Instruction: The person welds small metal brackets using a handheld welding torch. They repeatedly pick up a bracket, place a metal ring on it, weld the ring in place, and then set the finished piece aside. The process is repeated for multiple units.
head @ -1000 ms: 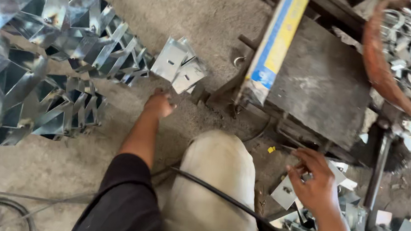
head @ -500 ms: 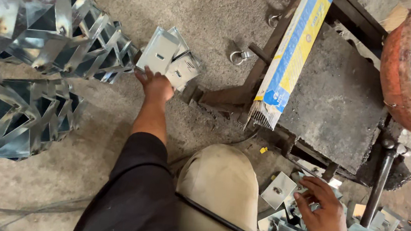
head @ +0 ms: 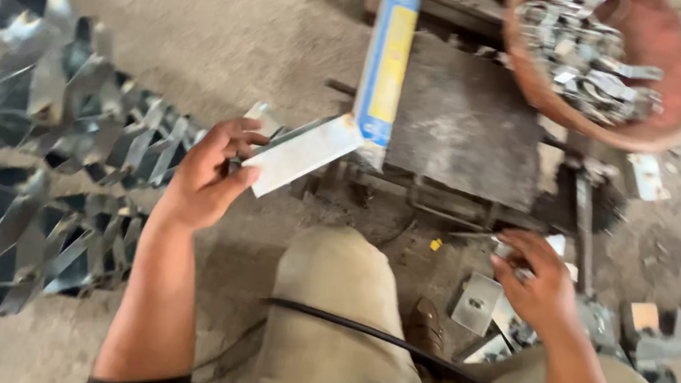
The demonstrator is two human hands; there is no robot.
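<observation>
Head view: left hand [head: 206,173] is raised above the concrete floor [head: 207,32], thumb and fingers pinching a flat rectangular shiny sheet-metal plate [head: 303,154] at its near end. Plate tilts up to the right, its far end just beside the blue and yellow long cardboard box [head: 386,64] lying on the dark steel slab [head: 466,120]. Rows of folded galvanised metal brackets [head: 40,157] lie left of the hand. Right hand [head: 538,283] is low at the right, fingers curled onto small metal pieces [head: 479,300] on the floor; exact grip cannot be told. Round rust-red bowl of metal clips [head: 606,63] sits top right
</observation>
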